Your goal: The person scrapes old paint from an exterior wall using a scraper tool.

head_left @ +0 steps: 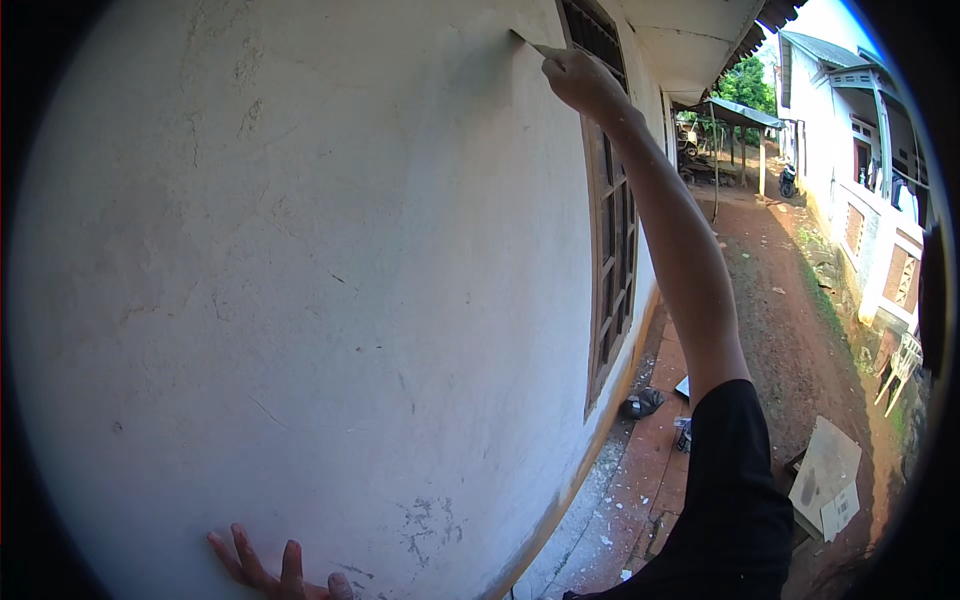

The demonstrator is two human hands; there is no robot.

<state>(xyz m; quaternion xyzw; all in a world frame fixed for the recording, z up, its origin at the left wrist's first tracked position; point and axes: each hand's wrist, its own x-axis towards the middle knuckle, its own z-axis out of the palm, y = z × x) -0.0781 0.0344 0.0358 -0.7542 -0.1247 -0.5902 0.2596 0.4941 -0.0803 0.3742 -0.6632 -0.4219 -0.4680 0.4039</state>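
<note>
A whitewashed wall fills the left and middle of the view, with cracks, flaked spots and grey stains. High up beside the window, my right hand is closed around a scraper, its thin dark blade at the wall. The handle is mostly hidden in my fist. My right arm is stretched far up and forward. At the lower left, my left hand rests on the wall with its fingers spread, and its palm is cut off by the lower edge.
A brown barred window is set in the wall. White flakes lie on the tiled ledge, along with a dark bundle. Farther right are a dirt path, a flat board and a white plastic chair.
</note>
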